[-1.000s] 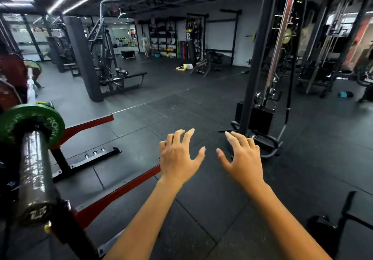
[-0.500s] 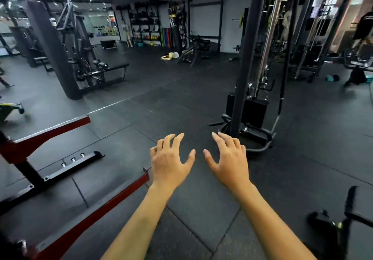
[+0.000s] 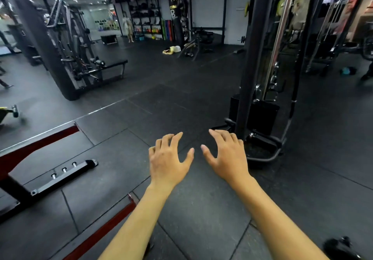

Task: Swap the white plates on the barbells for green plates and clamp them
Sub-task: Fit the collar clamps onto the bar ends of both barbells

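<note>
Underfoot, black rubber gym floor [image 3: 181, 102] fills view. Cable machine [image 3: 260, 78] stands upright at right; red-and-black rack base [image 3: 30, 150] lies low at left. Left hand [image 3: 168, 160] and right hand [image 3: 228, 156] hover side by side over floor, palms down, fingers spread, holding nothing. Barbells, white and green plates: out of view.
</note>
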